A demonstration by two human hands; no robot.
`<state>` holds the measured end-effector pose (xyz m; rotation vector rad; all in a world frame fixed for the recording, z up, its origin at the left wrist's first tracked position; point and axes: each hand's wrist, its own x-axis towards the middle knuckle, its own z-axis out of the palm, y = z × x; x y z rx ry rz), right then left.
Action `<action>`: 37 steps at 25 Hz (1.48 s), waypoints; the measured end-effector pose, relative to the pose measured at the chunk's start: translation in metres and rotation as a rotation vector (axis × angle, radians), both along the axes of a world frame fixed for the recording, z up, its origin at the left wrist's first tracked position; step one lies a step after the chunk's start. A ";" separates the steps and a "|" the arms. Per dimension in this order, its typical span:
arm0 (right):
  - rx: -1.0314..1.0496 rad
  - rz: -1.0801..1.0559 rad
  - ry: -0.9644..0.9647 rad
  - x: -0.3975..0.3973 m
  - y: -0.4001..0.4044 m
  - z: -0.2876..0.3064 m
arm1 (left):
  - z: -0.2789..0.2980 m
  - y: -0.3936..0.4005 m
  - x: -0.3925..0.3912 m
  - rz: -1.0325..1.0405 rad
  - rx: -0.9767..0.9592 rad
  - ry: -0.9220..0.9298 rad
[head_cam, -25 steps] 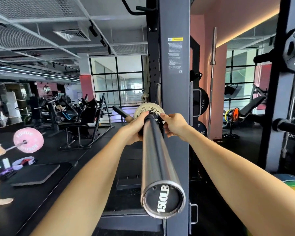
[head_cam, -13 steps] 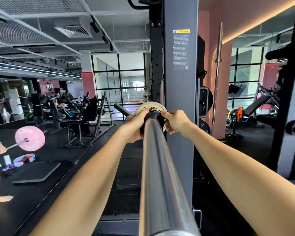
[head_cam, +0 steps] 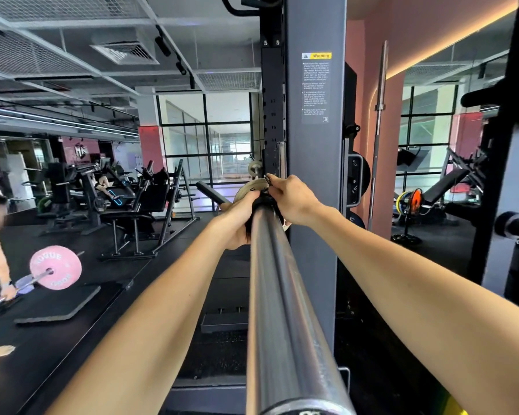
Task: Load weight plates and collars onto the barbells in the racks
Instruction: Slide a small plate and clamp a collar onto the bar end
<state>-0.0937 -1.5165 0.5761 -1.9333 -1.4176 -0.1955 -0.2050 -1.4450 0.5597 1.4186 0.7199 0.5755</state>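
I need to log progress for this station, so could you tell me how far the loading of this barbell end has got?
Done: a pale round weight plate already sits on the long steel barbell sleeve. In hand: the left hand and right hand both grip the black collar up against that plate; whether it is locked cannot be told. Left: the other end is out of view.

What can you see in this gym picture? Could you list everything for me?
barbell sleeve: one, grey steel, running from the camera to the rack
small plate: one, pale, far end of the sleeve
collar: one, black, against the small plate
rack upright: one, grey, warning label, centre
pink plate: one, on another person's barbell, left
spare bar: one, standing by the pink wall
benches: several, black, background
left hand: gripping the collar
right hand: pinching the collar's lever
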 end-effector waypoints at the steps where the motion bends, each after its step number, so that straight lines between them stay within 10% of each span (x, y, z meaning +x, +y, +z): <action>1: -0.045 0.040 0.018 0.002 -0.001 0.002 | 0.000 0.000 0.001 -0.001 0.002 -0.007; 8: -0.237 0.079 0.077 -0.012 -0.003 0.019 | 0.002 -0.003 -0.001 0.040 -0.046 -0.037; 20: 0.104 -0.051 0.825 0.026 0.004 -0.015 | 0.012 -0.005 0.006 0.082 0.024 0.036; 37: 0.031 -0.089 0.611 0.003 -0.009 -0.014 | 0.008 -0.027 -0.010 0.145 0.170 0.014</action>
